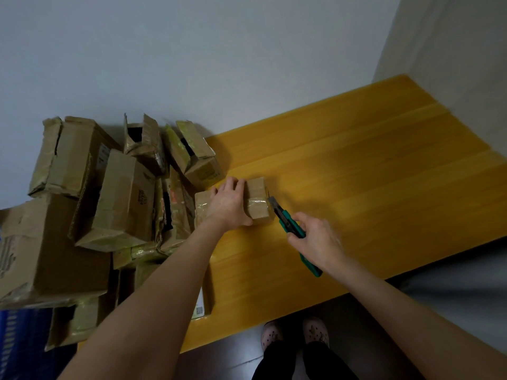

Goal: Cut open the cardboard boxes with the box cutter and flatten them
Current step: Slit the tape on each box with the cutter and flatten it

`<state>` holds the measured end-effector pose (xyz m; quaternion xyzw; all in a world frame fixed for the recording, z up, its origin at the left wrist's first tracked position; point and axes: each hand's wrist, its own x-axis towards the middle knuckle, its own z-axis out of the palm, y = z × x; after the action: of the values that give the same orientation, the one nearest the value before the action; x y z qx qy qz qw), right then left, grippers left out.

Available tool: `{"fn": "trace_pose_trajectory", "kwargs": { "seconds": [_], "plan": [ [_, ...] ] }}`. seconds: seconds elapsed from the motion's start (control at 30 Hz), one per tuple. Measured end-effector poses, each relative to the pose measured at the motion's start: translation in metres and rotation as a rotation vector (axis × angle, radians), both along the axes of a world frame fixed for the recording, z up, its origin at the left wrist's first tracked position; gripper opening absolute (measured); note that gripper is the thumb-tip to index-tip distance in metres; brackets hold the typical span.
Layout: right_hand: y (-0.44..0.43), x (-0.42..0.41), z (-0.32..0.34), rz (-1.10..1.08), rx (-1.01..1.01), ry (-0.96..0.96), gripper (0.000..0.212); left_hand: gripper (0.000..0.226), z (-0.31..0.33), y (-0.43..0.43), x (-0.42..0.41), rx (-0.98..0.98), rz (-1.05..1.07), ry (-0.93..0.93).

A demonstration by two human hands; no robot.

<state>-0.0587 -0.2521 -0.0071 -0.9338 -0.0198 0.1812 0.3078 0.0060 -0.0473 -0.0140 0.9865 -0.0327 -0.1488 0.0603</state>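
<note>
My left grip (229,204) clasped a small taped box (258,200) on the yellow surface (356,174), just beside a pile (109,193) of boxes. My right grip (318,239) held the cutter (288,223), blade at the box's right end. Cutting was in hand; next, I judged, a steady draw along the tape.

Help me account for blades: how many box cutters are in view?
1. The green box cutter is in the right hand, its blade at the small box that the left hand holds. The piled boxes could hide others.
</note>
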Motion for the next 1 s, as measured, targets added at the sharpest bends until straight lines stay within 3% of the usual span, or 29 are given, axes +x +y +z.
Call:
{"fn": "trace_pose_trajectory", "kwargs": {
  "seconds": [0.23, 0.37, 0.43, 0.77, 0.87, 1.0],
  "plan": [
    [-0.011, -0.005, -0.002, -0.010, 0.038, 0.030, 0.041, 0.107, 0.003, -0.002, 0.008, 0.017, 0.079, 0.037],
    [-0.015, 0.013, -0.013, -0.336, 0.130, 0.034, 0.034, 0.106, 0.012, -0.010, 0.018, 0.001, 0.213, 0.108],
    [-0.007, 0.025, -0.023, -0.391, 0.110, 0.079, 0.036, 0.106, 0.016, -0.018, 0.017, 0.023, 0.259, 0.131],
    [0.037, 0.052, -0.072, -0.256, -0.147, 0.279, 0.038, 0.118, 0.009, -0.012, -0.018, 0.005, 0.558, 0.252],
    [0.043, 0.056, -0.075, -0.195, -0.225, 0.268, 0.033, 0.107, 0.007, -0.008, -0.025, -0.039, 0.549, 0.235],
    [0.038, 0.059, -0.076, -0.128, -0.260, 0.237, 0.031, 0.082, -0.005, -0.001, -0.037, -0.245, 0.570, 0.200]
  ]
}}
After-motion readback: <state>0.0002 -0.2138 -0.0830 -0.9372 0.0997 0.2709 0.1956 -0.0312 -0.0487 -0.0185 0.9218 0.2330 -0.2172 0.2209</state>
